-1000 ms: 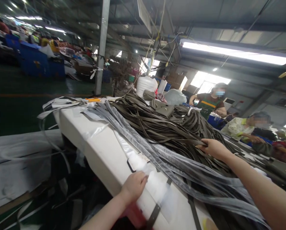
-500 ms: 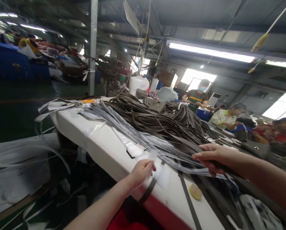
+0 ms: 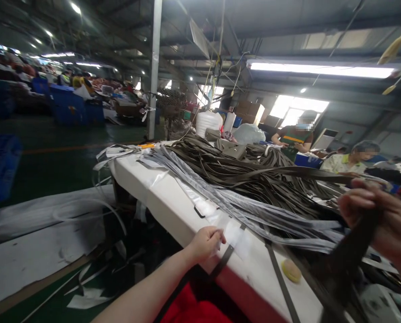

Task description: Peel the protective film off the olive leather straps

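My right hand [image 3: 385,211], blurred at the right edge, grips a dark brown-grey strap [image 3: 351,255]. One stretch of strap trails back to the pile and another hangs below the fingers. My left hand [image 3: 207,244] rests closed at the near edge of the white table [image 3: 173,204]; what its fingers pinch is hidden. Beyond it lies a heap of dark straps [image 3: 217,168], with silvery grey strips [image 3: 234,202] along its near side. Dark bands cross the tabletop beside the left hand. A small yellow round piece [image 3: 290,270] sits to its right.
Two co-workers [image 3: 296,134] are at the far right side. A metal post [image 3: 154,72] rises behind the table's far end. Blue bins [image 3: 66,105] stand at the back left. White sheets [image 3: 35,269] and scraps lie low on the left. Cords hang from above.
My right hand has risen and moved right, drawing a strap up from the pile. The translucent piece that stuck out of my left hand no longer shows clearly. The view has turned left.
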A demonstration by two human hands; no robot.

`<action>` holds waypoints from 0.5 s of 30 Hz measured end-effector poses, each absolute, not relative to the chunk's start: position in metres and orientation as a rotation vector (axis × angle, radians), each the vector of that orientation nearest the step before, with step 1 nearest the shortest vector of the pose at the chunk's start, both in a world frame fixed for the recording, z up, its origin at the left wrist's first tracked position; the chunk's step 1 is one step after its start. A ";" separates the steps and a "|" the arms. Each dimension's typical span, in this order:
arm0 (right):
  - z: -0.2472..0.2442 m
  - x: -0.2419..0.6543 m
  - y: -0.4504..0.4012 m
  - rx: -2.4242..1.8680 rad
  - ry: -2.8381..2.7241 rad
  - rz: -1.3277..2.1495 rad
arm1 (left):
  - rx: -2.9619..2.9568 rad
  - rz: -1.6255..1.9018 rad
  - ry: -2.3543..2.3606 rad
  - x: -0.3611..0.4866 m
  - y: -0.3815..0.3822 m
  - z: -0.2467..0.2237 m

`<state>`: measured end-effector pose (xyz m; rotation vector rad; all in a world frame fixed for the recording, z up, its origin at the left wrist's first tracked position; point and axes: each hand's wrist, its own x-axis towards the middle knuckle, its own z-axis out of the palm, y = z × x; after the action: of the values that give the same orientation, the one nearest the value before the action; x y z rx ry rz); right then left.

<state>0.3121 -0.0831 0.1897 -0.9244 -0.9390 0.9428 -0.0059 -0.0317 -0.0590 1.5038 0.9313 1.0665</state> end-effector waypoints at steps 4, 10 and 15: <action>0.159 0.305 -0.066 -0.824 -0.746 0.837 | 1.691 1.077 0.897 -0.031 -0.057 -0.057; 0.045 0.217 -0.082 -0.926 -0.925 1.359 | 1.853 1.064 1.061 -0.095 -0.089 -0.048; 0.009 0.186 -0.082 -0.862 -0.860 1.472 | 1.779 1.057 1.007 -0.120 -0.106 -0.028</action>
<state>0.1856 -0.0822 0.0086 -0.8625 -0.8603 1.4722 -0.1201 -0.1061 -0.0284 1.7792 1.0074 1.0571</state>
